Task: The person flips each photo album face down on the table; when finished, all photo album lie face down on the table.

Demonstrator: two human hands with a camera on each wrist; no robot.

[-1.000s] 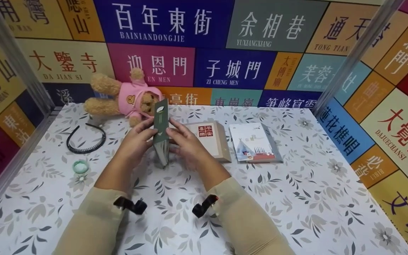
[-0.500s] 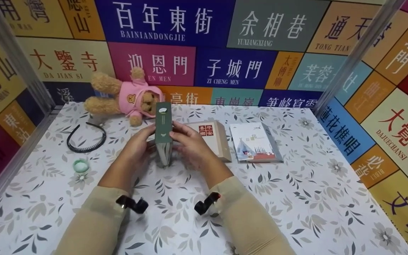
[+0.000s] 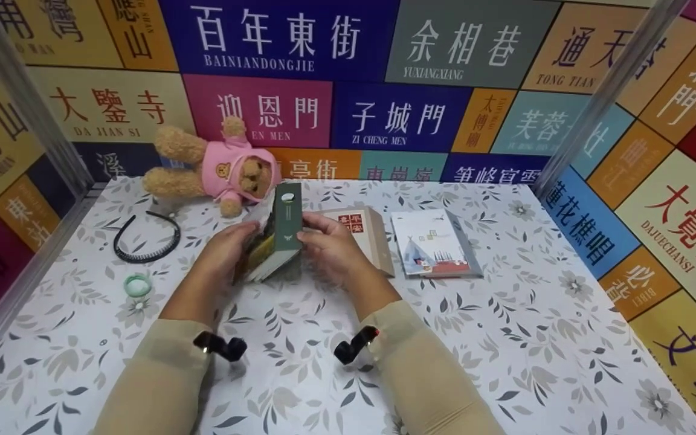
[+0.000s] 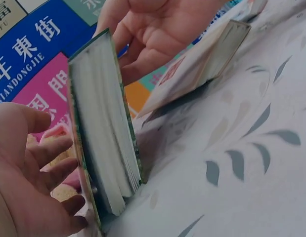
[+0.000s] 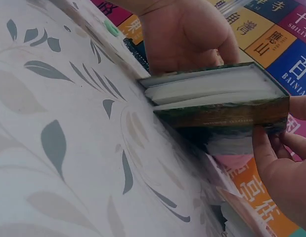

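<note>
A thick hardcover book (image 3: 288,223) with a dark green spine stands on end at the table's middle, its covers spread slightly and its pages toward me. My right hand (image 3: 337,246) pinches it by the spine edge; in the right wrist view the right fingers (image 5: 265,150) lie on a cover with a landscape picture. My left hand (image 3: 221,249) is at the opposite cover, fingers spread and loosely bent; in the left wrist view the left fingers (image 4: 61,165) lie along that cover, the thumb apart from it. Whether they all touch it is hard to tell.
Behind my right hand lies a beige book (image 3: 378,241) with red seal characters, and right of it a white book (image 3: 432,244). At left are a black headband (image 3: 145,257) and a green ring-shaped item (image 3: 137,285). A teddy bear (image 3: 218,166) in pink lies at the back.
The green book has shifted slightly right and turned, so its left cover now shows. My left hand's fingers have drawn back left from the spine; the right hand stays on the book.
</note>
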